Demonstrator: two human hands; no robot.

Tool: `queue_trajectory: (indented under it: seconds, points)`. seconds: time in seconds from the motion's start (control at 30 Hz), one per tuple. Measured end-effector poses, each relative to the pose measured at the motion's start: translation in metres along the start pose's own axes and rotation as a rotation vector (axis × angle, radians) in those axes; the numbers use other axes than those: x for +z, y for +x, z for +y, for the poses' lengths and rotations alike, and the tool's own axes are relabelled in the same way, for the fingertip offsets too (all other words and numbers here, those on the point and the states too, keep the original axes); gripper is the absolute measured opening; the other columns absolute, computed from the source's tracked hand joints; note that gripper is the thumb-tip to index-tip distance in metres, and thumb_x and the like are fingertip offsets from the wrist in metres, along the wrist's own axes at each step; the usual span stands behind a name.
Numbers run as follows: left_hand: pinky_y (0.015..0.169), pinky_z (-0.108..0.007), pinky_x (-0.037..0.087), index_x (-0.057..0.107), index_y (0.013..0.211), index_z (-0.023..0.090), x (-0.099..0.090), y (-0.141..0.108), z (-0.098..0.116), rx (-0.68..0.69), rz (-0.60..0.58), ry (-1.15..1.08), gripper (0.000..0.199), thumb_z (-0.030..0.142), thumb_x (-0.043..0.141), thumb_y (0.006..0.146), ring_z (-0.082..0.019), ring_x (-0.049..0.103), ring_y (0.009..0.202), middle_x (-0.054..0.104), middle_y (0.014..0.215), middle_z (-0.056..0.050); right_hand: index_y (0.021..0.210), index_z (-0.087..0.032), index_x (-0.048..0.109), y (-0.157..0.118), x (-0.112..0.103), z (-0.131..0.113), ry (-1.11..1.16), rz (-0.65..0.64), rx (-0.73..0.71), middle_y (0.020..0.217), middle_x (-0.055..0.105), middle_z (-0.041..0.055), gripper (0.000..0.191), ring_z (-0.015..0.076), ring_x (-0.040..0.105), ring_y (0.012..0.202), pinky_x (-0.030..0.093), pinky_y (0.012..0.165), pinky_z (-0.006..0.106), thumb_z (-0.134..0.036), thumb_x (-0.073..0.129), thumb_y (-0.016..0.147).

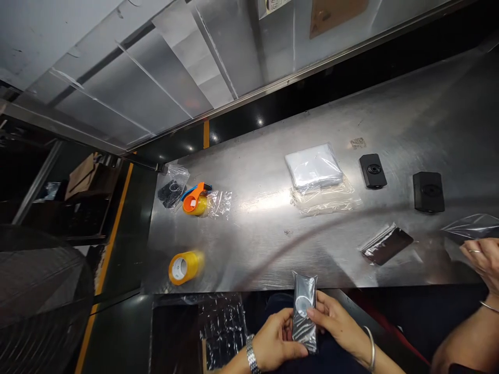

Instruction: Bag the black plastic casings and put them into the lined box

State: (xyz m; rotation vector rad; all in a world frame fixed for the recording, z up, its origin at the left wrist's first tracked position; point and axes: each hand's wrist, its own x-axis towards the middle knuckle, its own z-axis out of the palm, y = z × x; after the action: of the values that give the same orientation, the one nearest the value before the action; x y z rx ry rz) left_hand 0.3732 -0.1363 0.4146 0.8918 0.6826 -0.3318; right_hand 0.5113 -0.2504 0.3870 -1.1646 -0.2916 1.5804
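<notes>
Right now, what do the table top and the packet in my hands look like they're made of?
The table top looks like stainless steel, brushed and reflective, with fine scratches and bright glare. The packet seems to be clear, glossy plastic film, shining over a dark object whose own material can't be told through it.

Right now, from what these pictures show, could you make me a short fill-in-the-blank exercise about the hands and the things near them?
1. The left hand wears a metal ____ on its wrist.
2. Together, the left hand and the right hand hold ____ shiny wrapped packet.
3. The tape dispenser on the table has an ____ body.

Missing words: watch; one; orange.
</notes>
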Motion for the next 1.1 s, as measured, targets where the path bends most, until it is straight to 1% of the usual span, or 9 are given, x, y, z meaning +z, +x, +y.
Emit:
queue_trajectory:
  seconds: [0.1, 0.17, 0.27, 0.37, 0.43, 0.57, 0.67, 0.87, 1.1]
  points:
    - [0.07, -0.03, 0.041, 0.06, 0.104, 0.016, -0.006, 0.003, -0.001, 0.043, 0.196, 0.219, 0.049, 0.039, 0.071, 0.062, -0.016, 0.053, 0.072, 0.061, 0.079, -0.005, 0.104, -0.018, 0.048, -0.003, 0.0, -0.003, -0.199, 0.211, -0.137, 0.081, 0.064, 0.0043, 0.033, 0.0182, 0.063, 0.075, 0.051, 0.067, 0.031, -0.043, 0.049, 0.082]
    - [0.077, -0.033, 0.041, 0.053, 0.115, 0.019, -0.004, 0.009, 0.005, 0.167, 0.322, 0.173, 0.056, 0.046, 0.064, 0.067, -0.019, 0.054, 0.084, 0.06, 0.099, -0.009, 0.107, -0.02, 0.048, -0.002, 0.007, -0.01, -0.481, 0.367, -0.251, 0.083, 0.064, 0.0043, 0.03, 0.018, 0.062, 0.075, 0.052, 0.067, 0.03, -0.039, 0.048, 0.083]
    - [0.085, -0.035, 0.04, 0.042, 0.125, 0.025, 0.012, 0.023, 0.02, 0.343, 0.323, -0.209, 0.067, 0.052, 0.062, 0.067, -0.022, 0.051, 0.098, 0.049, 0.12, -0.011, 0.106, -0.019, 0.052, 0.002, 0.025, -0.024, -0.976, 0.486, -0.507, 0.086, 0.065, 0.0066, 0.026, 0.0194, 0.062, 0.076, 0.052, 0.065, 0.03, -0.032, 0.045, 0.085]
    - [0.082, -0.034, 0.042, 0.05, 0.117, 0.023, 0.03, 0.038, 0.033, 0.36, 0.33, -0.581, 0.056, 0.05, 0.06, 0.07, -0.017, 0.055, 0.084, 0.058, 0.099, -0.006, 0.107, -0.013, 0.055, 0.002, 0.04, -0.031, -1.362, 0.564, -0.731, 0.084, 0.064, 0.0111, 0.03, 0.0218, 0.061, 0.074, 0.051, 0.064, 0.035, -0.03, 0.041, 0.087]
    - [0.077, -0.031, 0.044, 0.056, 0.11, 0.021, 0.035, 0.044, 0.04, 0.338, 0.332, -0.79, 0.05, 0.054, 0.055, 0.072, -0.014, 0.054, 0.076, 0.057, 0.09, -0.004, 0.11, -0.012, 0.055, -0.005, 0.043, -0.029, -1.489, 0.574, -0.803, 0.084, 0.064, 0.0116, 0.032, 0.0218, 0.06, 0.073, 0.049, 0.063, 0.036, -0.029, 0.044, 0.086]
    - [0.06, -0.027, 0.044, 0.056, 0.111, 0.018, 0.029, 0.044, 0.05, 0.36, 0.26, -0.964, 0.059, 0.061, 0.048, 0.072, -0.01, 0.049, 0.062, 0.057, 0.086, -0.004, 0.109, -0.02, 0.058, -0.023, 0.036, -0.011, -1.485, 0.486, -0.967, 0.086, 0.066, 0.0074, 0.027, 0.02, 0.061, 0.082, 0.049, 0.07, 0.032, -0.021, 0.045, 0.086]
    - [0.052, -0.025, 0.041, 0.053, 0.115, 0.019, 0.025, 0.041, 0.055, 0.364, 0.222, -0.952, 0.064, 0.064, 0.046, 0.07, -0.012, 0.047, 0.061, 0.058, 0.088, -0.006, 0.111, -0.026, 0.058, -0.03, 0.031, 0.001, -1.37, 0.477, -0.97, 0.079, 0.065, 0.0043, 0.029, 0.0182, 0.061, 0.076, 0.05, 0.069, 0.031, -0.02, 0.041, 0.087]
    - [0.051, -0.026, 0.038, 0.052, 0.117, 0.021, 0.028, 0.039, 0.055, 0.348, 0.219, -0.887, 0.067, 0.067, 0.043, 0.069, -0.015, 0.05, 0.065, 0.059, 0.095, -0.008, 0.116, -0.023, 0.055, -0.03, 0.028, 0.001, -1.307, 0.36, -1.019, 0.07, 0.062, 0.004, 0.033, 0.0164, 0.059, 0.065, 0.051, 0.058, 0.028, -0.021, 0.045, 0.085]
    - [0.051, -0.026, 0.037, 0.052, 0.117, 0.021, 0.03, 0.037, 0.052, 0.363, 0.138, -0.942, 0.064, 0.064, 0.042, 0.071, -0.015, 0.05, 0.065, 0.059, 0.098, -0.008, 0.122, -0.025, 0.051, -0.035, 0.038, 0.0, -1.153, 0.408, -0.98, 0.066, 0.059, 0.0065, 0.04, 0.0199, 0.055, 0.061, 0.047, 0.056, 0.035, -0.04, 0.035, 0.088]
